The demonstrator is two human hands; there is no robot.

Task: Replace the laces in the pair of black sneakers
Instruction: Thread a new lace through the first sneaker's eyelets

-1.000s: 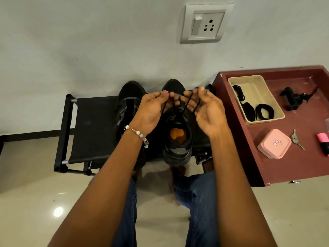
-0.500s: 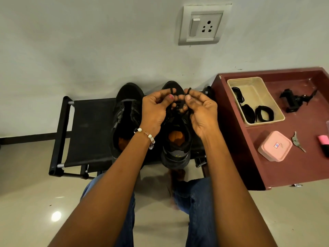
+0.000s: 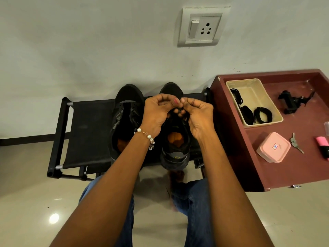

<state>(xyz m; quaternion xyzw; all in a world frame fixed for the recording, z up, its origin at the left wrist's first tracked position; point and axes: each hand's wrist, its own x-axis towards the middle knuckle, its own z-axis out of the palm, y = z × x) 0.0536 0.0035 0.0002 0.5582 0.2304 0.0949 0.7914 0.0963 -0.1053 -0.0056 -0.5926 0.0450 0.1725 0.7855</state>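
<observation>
**K:** Fingers (image 3: 178,102) status?

**R:** Both sets curled in, tips meeting over the right sneaker (image 3: 176,148). Left hand (image 3: 156,113) and right hand (image 3: 199,116) each pinch a thin black lace (image 3: 186,119) just above the shoe's tongue. Lace is mostly hidden by the fingers, so I can't tell which eyelet it's at.

**K:** Where's the pair?

**R:** Landmark = black bench (image 3: 89,132), matte fabric sling on a tubular frame. Both shoes sit on its right half, toes to the wall. Left sneaker (image 3: 127,122) is beside the other one, matte black upper, orange insole showing, no lace visible on it. Right one has the same orange insole and a chunky glossy heel.

**K:** Rest, big to small?

**R:** Maroon table (image 3: 293,172), touching the bench's right end: rectangular, raised lip, dull painted surface. On it, a beige plastic tray (image 3: 267,97), rectangular with rounded corners, holding coiled black laces (image 3: 263,115) along its near and left sides. Nearer than the tray, a pink square box (image 3: 273,147) with lid on and a small sticker on top. Right of the tray, a black clamp-like gadget (image 3: 290,102). Beside the box, metal keys (image 3: 295,142), then a pink marker (image 3: 323,145) at the frame edge. Beaded bracelet (image 3: 145,137) on the left wrist.
</observation>
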